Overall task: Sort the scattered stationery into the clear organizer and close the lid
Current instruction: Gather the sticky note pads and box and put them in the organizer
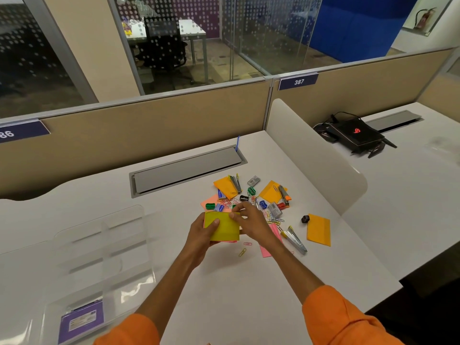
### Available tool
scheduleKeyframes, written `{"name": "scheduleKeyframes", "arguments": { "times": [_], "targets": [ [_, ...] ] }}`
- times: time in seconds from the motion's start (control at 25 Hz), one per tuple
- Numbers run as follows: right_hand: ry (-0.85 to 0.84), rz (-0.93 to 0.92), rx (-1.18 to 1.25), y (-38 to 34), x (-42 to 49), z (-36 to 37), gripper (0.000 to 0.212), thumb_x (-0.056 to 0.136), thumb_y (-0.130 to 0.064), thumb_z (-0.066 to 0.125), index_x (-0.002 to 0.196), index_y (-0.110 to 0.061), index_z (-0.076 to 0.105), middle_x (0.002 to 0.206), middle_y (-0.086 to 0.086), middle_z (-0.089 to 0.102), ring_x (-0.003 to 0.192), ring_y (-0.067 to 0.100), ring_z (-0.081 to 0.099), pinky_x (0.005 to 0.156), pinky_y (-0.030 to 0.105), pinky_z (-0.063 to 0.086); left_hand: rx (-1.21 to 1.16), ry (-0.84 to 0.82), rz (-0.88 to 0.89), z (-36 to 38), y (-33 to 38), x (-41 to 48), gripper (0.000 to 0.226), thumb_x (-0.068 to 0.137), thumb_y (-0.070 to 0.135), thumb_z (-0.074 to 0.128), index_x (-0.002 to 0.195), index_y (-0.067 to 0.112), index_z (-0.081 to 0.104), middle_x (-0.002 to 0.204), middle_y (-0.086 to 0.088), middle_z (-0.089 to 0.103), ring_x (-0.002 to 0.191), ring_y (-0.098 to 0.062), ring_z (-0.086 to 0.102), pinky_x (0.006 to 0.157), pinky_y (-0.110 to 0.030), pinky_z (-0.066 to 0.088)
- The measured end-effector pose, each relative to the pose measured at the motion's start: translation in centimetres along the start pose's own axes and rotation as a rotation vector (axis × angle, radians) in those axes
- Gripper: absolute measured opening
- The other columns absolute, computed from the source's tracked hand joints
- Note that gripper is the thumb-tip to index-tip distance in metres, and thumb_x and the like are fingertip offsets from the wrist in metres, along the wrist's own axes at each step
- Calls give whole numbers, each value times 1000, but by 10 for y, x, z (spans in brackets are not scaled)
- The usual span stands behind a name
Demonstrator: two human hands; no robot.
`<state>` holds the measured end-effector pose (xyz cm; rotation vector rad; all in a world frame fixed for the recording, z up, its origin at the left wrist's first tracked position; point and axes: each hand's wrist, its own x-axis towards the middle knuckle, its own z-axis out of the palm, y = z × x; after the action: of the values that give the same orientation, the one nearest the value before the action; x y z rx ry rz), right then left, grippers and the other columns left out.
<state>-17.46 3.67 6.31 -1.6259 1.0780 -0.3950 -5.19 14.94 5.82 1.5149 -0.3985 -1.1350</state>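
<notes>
Both my hands hold a stack of yellow sticky notes (225,229) just above the white desk (224,282). My left hand (201,232) grips its left side with the thumb on top. My right hand (251,220) pinches its upper right edge. A pink sheet shows under the yellow stack. The clear organizer (104,250) lies open at the left, its lid flat toward me with a purple label (81,321). Behind my hands lies a scatter of orange sticky pads (271,191), paper clips (245,247), sharpeners, staple boxes and staplers (295,239).
A grey cable hatch (186,170) is set into the desk behind the pile. A white divider (316,158) bounds the desk on the right, with a black router (356,135) on the neighbouring desk. Beige partition panels stand at the back.
</notes>
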Motion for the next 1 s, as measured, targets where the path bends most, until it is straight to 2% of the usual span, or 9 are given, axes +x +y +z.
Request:
{"name": "scheduleKeyframes", "arguments": {
  "times": [0.12,0.2,0.28,0.36,0.44,0.56,0.84,1.0],
  "targets": [
    [162,15,-16,9,0,-31,18,88,-23,67,101,-15,57,97,1,63,85,21,64,65,37,56,29,57,74,-8,-1,4,27,89,27,65,115,25,57,120,-8,63,104,-25,63,87,-44,56],
    [301,43,-179,26,-3,-57,17,87,-21,68,100,-14,59,96,1,65,87,19,63,69,33,53,42,91,95,-13,-3,7,24,88,28,66,110,27,58,118,-8,64,105,-26,62,92,-49,53],
    [382,150,-345,46,-11,-77,21,85,-25,70,101,-15,61,99,4,68,89,21,64,67,29,48,44,126,96,-15,-5,10,25,87,29,67,110,26,58,117,-7,63,107,-27,61,93,-50,52],
    [404,301,-455,67,-24,-84,29,83,-29,73,105,-15,62,104,6,69,94,24,64,65,26,43,37,136,95,-15,-8,11,27,87,28,67,113,25,57,117,-7,62,107,-28,60,94,-50,52],
    [396,386,-507,88,-36,-81,37,79,-32,76,107,-13,62,107,8,68,97,25,63,66,27,46,36,130,94,-12,-11,11,28,87,28,67,114,24,57,115,-6,63,107,-28,60,93,-49,52],
    [389,409,-570,110,-50,-63,48,76,-41,77,110,-11,61,110,9,68,102,26,61,76,33,51,46,114,84,-8,-13,12,30,87,28,67,115,25,56,116,-6,62,106,-27,61,93,-49,52],
    [482,432,-843,106,-48,-18,72,74,-64,66,119,-9,54,121,11,60,112,26,54,94,33,43,18,70,90,-9,-11,9,27,88,26,65,114,26,57,114,-3,64,105,-26,62,92,-47,53],
    [461,524,-746,105,-41,-19,85,66,-64,73,124,-7,48,124,13,57,115,27,53,93,35,43,19,81,93,-16,-11,9,30,89,26,65,117,23,57,114,-3,64,106,-26,62,93,-48,53]
  ]
}}
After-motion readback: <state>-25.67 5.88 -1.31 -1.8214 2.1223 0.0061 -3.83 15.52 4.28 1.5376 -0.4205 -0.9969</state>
